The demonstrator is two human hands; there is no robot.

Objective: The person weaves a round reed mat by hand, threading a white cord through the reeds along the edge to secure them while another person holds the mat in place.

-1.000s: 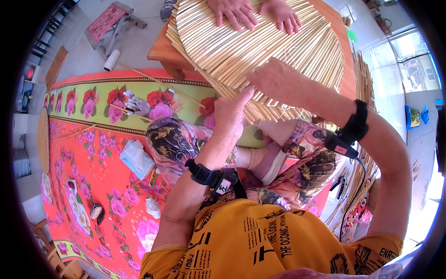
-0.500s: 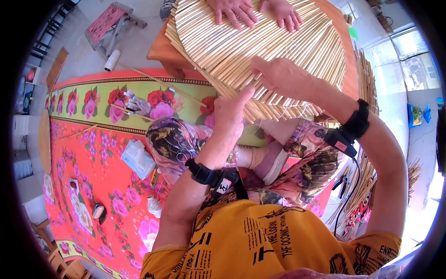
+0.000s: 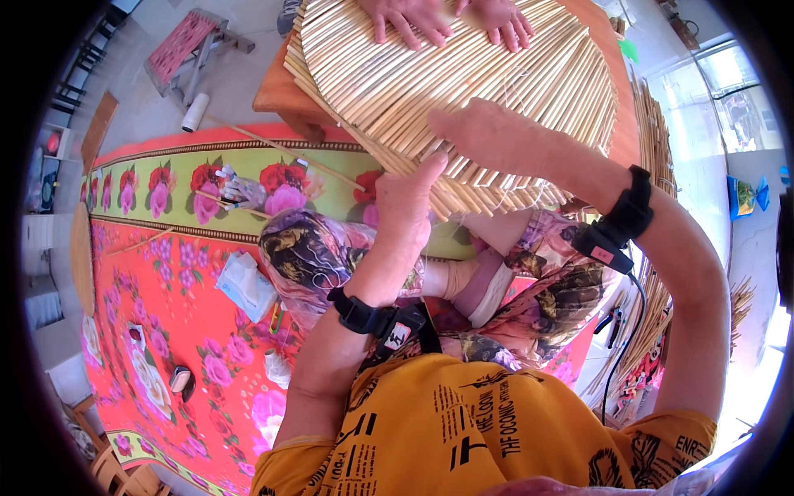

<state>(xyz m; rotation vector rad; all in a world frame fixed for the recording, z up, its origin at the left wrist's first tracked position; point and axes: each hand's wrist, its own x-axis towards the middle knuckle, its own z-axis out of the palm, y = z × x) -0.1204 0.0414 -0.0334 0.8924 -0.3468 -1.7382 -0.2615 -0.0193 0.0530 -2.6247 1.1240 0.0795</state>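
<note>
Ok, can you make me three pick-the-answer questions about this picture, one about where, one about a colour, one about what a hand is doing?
1. Where does the white thread spool lie?
A. on the grey floor beside the flowered mat
B. on the woven mat
C. in the person's lap

2. What colour is the person's shirt?
A. blue
B. mustard yellow
C. white

3. What is the left hand doing?
A. holding scissors
B. hanging in the air
C. pressing on the edge of the round woven reed mat

Answers: 1 A, the spool sits on bare floor past the flowered mat. 2 B, the cloth is yellow with black print. 3 C, its thumb lies on the reeds.
</note>
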